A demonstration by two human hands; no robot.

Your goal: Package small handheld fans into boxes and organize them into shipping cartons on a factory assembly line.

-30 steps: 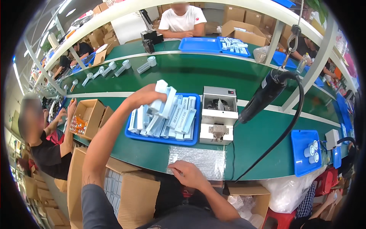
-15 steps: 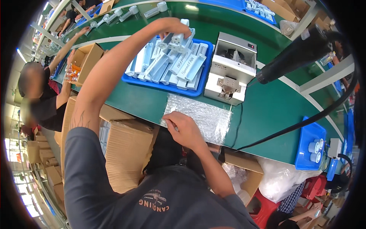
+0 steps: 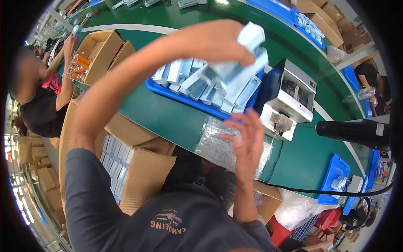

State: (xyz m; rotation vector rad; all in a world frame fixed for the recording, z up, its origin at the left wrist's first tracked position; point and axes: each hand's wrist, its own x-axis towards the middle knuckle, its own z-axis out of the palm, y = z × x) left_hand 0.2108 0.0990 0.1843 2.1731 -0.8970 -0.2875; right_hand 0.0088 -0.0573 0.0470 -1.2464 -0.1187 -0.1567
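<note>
My left hand (image 3: pixel 222 44) reaches over the tray with its fingers closed round a pale blue plastic casing (image 3: pixel 253 34). Motion blur hides whether a second piece is in the grip. Below it, a blue tray (image 3: pixel 189 102) holds a heap of long pale blue casings (image 3: pixel 197 84) with dark print. My right hand (image 3: pixel 247 136) is raised above a sheet of bubble wrap (image 3: pixel 210 136), fingers spread and holding nothing. Right of the tray stands a white and grey screw feeder (image 3: pixel 289 98). A black electric screwdriver (image 3: pixel 350 132) hangs with its bit toward the feeder.
An open carton (image 3: pixel 138 185) with rows of pale pieces stands at my left. Another person (image 3: pixel 44 101) works beside a carton of orange parts (image 3: pixel 79 67). A smaller blue tray (image 3: pixel 329 176) with white round parts lies right, near a black cable (image 3: pixel 302 191).
My left hand has moved right over the tray with the casing. My right hand has lifted off the bubble wrap and spread its fingers. The view has turned, and the screwdriver hangs more level.
</note>
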